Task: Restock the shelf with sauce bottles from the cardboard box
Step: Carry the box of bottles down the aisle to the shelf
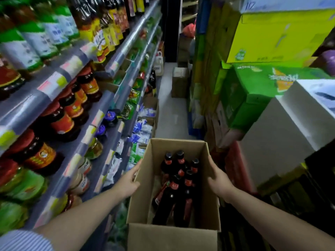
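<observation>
An open cardboard box (145, 187) is held in front of me over the aisle floor. Inside stand several dark sauce bottles (174, 198) with black caps and red neck labels. My left hand (127, 182) grips the box's left wall from outside. On the right wall, my right hand (218, 180) holds the rim with fingers curled over it. The grey shelf (59, 77) runs along my left, stocked with sauce bottles and jars.
Stacked cartons, yellow (279, 35), green (253, 91) and white (282, 131), crowd the right side of the narrow aisle. A brown box (179, 82) stands on the floor farther down. Lower shelves hold packets and jars (139, 127).
</observation>
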Demonstrator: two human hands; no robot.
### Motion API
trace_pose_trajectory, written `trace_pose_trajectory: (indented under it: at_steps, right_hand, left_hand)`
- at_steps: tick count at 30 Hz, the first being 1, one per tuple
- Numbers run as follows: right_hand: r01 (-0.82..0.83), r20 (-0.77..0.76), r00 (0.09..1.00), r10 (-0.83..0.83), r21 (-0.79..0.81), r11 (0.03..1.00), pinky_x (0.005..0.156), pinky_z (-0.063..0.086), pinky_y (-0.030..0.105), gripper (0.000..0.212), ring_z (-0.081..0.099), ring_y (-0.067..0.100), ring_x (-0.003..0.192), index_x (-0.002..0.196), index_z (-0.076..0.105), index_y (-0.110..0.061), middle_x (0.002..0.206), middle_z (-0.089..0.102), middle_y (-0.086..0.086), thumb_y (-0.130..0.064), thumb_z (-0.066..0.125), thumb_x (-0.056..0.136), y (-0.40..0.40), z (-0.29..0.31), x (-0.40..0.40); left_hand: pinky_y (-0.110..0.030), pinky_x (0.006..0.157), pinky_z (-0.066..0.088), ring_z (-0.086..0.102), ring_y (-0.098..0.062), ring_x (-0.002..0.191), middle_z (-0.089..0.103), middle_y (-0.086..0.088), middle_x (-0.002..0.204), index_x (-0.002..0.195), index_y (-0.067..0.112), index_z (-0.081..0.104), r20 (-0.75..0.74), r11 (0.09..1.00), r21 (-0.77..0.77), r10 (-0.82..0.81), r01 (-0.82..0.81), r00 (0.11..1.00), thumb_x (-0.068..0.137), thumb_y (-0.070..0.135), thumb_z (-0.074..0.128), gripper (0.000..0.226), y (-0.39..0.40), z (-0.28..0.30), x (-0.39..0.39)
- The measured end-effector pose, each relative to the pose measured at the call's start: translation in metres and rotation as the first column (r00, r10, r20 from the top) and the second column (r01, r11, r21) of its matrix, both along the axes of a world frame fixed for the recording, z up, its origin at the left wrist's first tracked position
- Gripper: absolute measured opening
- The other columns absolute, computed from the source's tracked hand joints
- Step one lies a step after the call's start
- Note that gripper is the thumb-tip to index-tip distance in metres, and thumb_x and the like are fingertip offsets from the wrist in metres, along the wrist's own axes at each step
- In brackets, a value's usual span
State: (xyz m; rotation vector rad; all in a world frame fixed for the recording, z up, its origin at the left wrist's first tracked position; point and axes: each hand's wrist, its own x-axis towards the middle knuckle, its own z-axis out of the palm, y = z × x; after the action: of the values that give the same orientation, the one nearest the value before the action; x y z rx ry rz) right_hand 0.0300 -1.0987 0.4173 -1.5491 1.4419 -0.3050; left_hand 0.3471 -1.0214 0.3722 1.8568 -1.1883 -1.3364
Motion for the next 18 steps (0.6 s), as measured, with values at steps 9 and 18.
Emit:
trace_pose_trajectory:
  at_steps: [9, 18]
  right_hand:
    - [0.005, -0.078, 0.997, -0.005, 0.002, 1.0, 0.091, 0.051, 0.027, 0.08, 0.056, 0.014, 0.107, 0.147, 0.0, -0.042, 0.146, 0.042, 0.004, -0.001, 0.042, 0.093, -0.154, -0.029, 0.064]
    - [0.044, -0.121, 0.992, -0.045, -0.011, 0.999, 0.084, 0.056, 0.036, 0.077, 0.063, 0.026, 0.1, 0.148, 0.0, -0.043, 0.134, 0.054, 0.012, -0.008, 0.043, 0.094, -0.321, -0.021, 0.111]
  left_hand:
    - [-0.026, 0.083, 0.052, 0.061, -0.023, 0.119, 0.045, 0.001, 0.148, 0.143, 0.045, 0.016, -0.017, 0.997, -0.029, -0.078, 0.077, 0.997, 0.08, -0.019, 0.039, 0.094, -0.165, -0.03, 0.063]
    - [-0.042, 0.073, 0.053, 0.065, -0.044, 0.104, 0.054, 0.008, 0.138, 0.135, 0.069, 0.015, 0.103, 0.992, 0.016, -0.126, 0.125, 0.987, 0.088, -0.004, 0.048, 0.093, -0.342, -0.013, 0.114]
